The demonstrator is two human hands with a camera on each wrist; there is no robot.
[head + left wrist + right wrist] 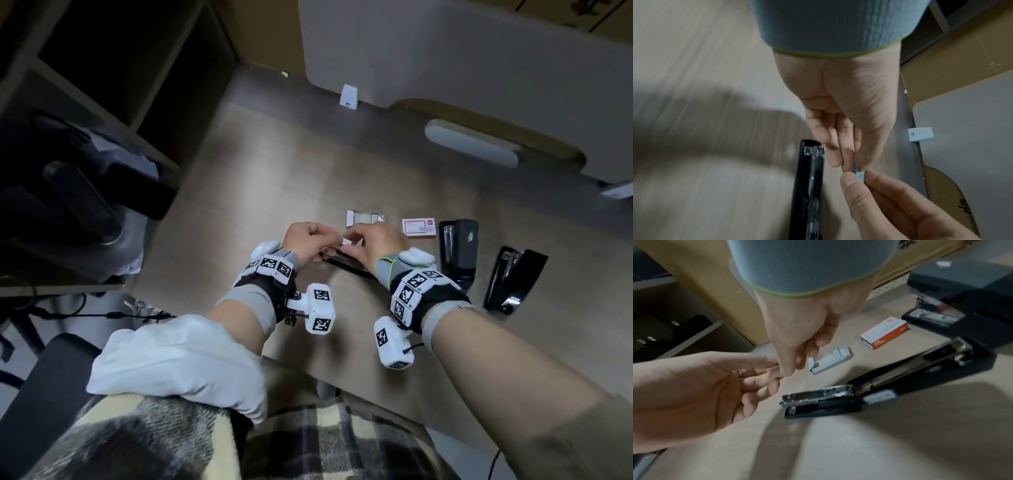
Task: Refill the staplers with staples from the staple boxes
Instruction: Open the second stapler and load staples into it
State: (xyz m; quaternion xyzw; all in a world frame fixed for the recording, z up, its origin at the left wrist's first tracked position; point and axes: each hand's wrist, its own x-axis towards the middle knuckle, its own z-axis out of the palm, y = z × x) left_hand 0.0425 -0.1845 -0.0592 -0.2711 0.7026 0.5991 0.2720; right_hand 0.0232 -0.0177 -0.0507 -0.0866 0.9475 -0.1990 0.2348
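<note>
Both hands meet over the desk and pinch one small strip of staples (859, 175) between thumbs and fingertips. My left hand (327, 236) holds it from the left and my right hand (354, 237) from the right. Just below them a black stapler (818, 396) lies opened flat with its metal magazine exposed; in the head view the hands hide most of it. Behind the hands lies an opened white staple box (364, 218), and to its right a closed red and white staple box (418, 228).
Two more staplers lie to the right, a grey-topped one (459, 250) and a black one (515, 279). A grey divider panel with a white clip (349, 96) borders the desk's far side. Dark shelves stand on the left. A white cloth (178, 363) lies on my lap.
</note>
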